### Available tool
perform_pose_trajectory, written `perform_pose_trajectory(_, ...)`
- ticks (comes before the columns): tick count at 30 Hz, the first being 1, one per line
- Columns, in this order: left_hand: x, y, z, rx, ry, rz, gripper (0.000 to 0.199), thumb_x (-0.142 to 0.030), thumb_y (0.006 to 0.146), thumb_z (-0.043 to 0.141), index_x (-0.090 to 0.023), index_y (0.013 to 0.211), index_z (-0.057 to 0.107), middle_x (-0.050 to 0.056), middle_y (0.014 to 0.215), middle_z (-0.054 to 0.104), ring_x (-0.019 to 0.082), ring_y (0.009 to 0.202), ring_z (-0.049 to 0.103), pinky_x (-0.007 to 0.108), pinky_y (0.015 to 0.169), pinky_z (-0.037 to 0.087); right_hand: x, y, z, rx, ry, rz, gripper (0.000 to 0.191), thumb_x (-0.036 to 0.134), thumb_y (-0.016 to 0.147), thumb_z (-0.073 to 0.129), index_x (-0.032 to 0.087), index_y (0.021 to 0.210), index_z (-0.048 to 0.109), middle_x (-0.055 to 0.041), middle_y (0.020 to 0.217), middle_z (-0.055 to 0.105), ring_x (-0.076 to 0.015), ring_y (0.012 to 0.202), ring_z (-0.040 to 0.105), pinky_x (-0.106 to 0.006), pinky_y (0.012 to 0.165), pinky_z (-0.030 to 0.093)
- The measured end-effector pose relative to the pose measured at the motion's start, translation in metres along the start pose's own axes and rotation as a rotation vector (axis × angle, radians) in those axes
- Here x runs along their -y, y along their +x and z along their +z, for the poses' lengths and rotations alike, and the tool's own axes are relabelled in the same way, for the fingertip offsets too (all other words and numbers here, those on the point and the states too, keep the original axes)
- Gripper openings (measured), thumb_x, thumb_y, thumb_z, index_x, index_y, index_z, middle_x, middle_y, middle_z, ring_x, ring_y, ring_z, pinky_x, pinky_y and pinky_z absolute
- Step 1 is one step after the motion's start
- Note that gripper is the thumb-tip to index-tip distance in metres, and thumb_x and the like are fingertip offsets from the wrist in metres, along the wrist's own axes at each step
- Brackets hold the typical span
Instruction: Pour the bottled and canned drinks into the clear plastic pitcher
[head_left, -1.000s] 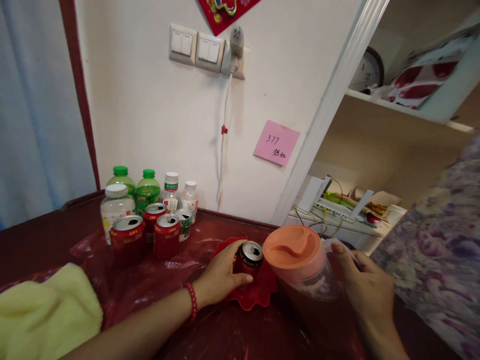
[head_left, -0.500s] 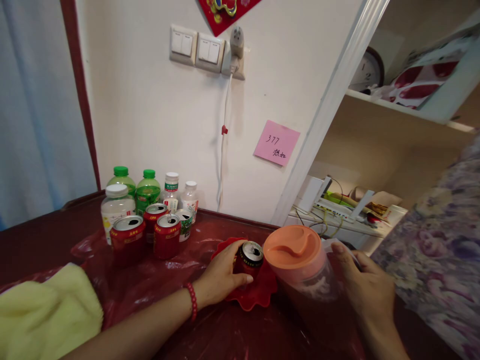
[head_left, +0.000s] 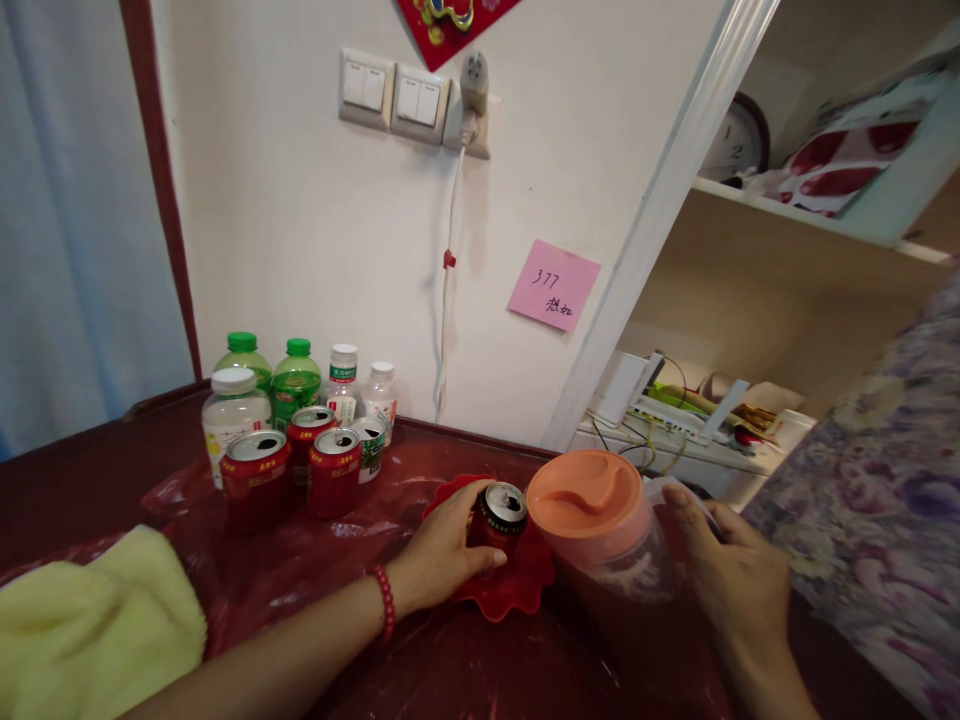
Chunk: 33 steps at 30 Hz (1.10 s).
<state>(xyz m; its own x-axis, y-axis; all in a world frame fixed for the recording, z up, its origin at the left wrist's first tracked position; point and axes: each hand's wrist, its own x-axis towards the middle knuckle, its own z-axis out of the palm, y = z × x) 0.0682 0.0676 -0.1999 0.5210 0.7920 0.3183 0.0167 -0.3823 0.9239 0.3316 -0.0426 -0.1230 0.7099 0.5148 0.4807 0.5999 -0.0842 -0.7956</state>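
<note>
My left hand (head_left: 442, 550) is wrapped round an opened dark red drink can (head_left: 502, 515), its silver top facing up. Under the can lies a red wavy-edged dish (head_left: 506, 595). At the right, my right hand (head_left: 731, 570) grips the handle of a clear pitcher (head_left: 630, 590) with an orange lid (head_left: 589, 500). The pitcher's lid edge is close beside the can; whether they touch I cannot tell. Its lower part looks dark, and what is inside is hard to make out.
Several opened cans (head_left: 334, 475) and capped bottles (head_left: 296, 385) stand together at the back left. A yellow cloth (head_left: 105, 620) lies at the front left. Clear plastic film (head_left: 255, 600) covers the dark red table. Behind rise a wall (head_left: 300, 230) and a shelf with a router (head_left: 667, 410).
</note>
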Motion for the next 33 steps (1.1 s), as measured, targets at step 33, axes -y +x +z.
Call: perform_pose_trajectory(33, 0.000, 0.000, 0.000, 0.013, 0.012, 0.010, 0.078, -0.013, 0.069, 0.082, -0.026, 0.141, 0.057, 0.010, 0.150, 0.062, 0.032, 0.141, 0.055, 0.049, 0.124, 0.037, 0.001, 0.000, 0.001, 0.001, 0.012, 0.009, 0.075, 0.093, 0.073, 0.061, 0.019, 0.069, 0.063, 0.0029, 0.062, 0.043, -0.0170, 0.067, 0.043, -0.028, 0.061, 0.032)
